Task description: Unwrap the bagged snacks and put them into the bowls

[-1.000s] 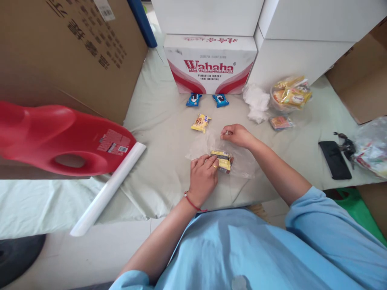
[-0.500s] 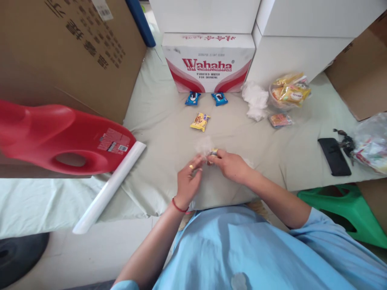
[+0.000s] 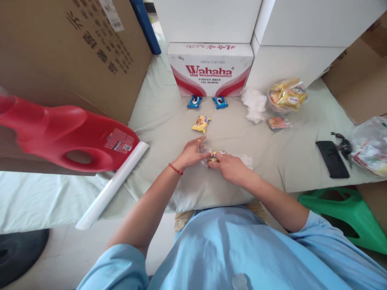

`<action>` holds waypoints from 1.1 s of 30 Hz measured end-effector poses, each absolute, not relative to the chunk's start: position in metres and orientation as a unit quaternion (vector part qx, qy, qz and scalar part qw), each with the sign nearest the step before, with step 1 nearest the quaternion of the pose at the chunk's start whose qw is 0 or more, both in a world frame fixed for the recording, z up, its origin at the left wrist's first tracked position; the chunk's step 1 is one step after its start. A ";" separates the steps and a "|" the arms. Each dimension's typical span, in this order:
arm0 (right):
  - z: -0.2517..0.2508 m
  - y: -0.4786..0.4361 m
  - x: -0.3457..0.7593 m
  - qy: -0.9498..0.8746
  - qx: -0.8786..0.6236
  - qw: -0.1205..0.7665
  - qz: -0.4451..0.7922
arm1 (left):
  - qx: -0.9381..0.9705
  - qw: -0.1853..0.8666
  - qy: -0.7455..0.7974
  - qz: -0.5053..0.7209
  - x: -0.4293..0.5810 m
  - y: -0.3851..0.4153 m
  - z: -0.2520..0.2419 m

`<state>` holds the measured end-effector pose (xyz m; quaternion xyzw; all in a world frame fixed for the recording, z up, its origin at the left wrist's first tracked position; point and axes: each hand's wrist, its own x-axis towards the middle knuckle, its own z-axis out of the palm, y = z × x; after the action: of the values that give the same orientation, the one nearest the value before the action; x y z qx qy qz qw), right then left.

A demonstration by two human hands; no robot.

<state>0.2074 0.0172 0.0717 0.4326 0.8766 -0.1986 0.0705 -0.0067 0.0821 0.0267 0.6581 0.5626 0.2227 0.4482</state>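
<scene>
My left hand (image 3: pixel 192 153) and my right hand (image 3: pixel 230 167) meet at the middle of the pale cloth-covered table (image 3: pixel 163 125). Between them lies a yellow snack packet (image 3: pixel 215 156) inside clear plastic wrap (image 3: pixel 243 160). Both hands pinch the wrap around the packet. A second yellow snack packet (image 3: pixel 201 123) lies just beyond my left hand. Two blue snack packets (image 3: pixel 194 101) (image 3: pixel 220 102) lie farther back, in front of the Wahaha box (image 3: pixel 211 68).
A red plastic jug (image 3: pixel 66 135) and a white roll (image 3: pixel 113 184) lie at the left. Crumpled white wrap (image 3: pixel 254 104), a bowl of snacks (image 3: pixel 287 96), a black phone (image 3: pixel 332 158) and a plastic bag (image 3: pixel 370 147) are at the right. A green stool (image 3: pixel 344 209) stands below the table edge.
My right hand came back from the far edge of the wrap to the packet. Both hands gathered the plastic around the packet, and my left hand now reaches a little farther forward.
</scene>
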 end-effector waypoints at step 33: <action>0.014 0.011 0.293 0.748 0.614 -0.192 -0.163 | 0.838 0.065 0.525 0.130 0.058 -0.039 0.025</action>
<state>0.2930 0.0110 0.0140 0.6139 0.7482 -0.1632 -0.1915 0.0578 -0.0386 0.0254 0.8384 0.5253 0.1298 0.0651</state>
